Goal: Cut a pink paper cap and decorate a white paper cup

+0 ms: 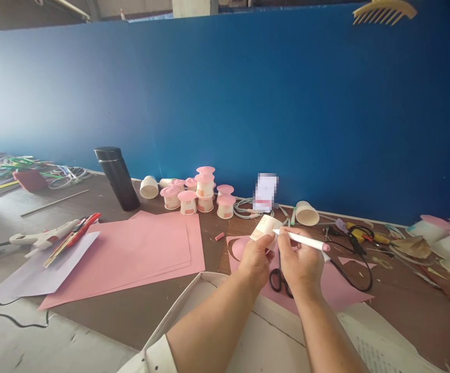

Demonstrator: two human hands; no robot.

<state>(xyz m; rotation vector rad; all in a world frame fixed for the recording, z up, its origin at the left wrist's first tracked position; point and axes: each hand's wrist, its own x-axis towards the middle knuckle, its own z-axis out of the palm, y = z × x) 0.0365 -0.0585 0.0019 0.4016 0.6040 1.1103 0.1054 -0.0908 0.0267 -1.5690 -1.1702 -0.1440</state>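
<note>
My left hand [256, 261] is closed round a small white paper cup [262, 226], tilted on its side, with orange-pink window-like lines drawn on its wall. In my right hand [300, 267] is a white marker pen [306, 240] with a pink end; its tip meets or nearly meets the cup's side. Just under the hands lie a pair of black-handled scissors [276, 280] and a pink paper sheet [337, 287]. A round pink paper piece [240, 248] shows beside my left hand. A small pink marker cap [219, 237] rests on the table to the left.
Several finished-looking cups with pink disc tops [205, 191] stand by the blue partition [248, 103]. Left are a black bottle [118, 178], pink sheets [131, 259], a hot glue gun [44, 235] and a red utility knife [73, 238]. Cables [359, 238] and a paper cup [307, 213] lie right.
</note>
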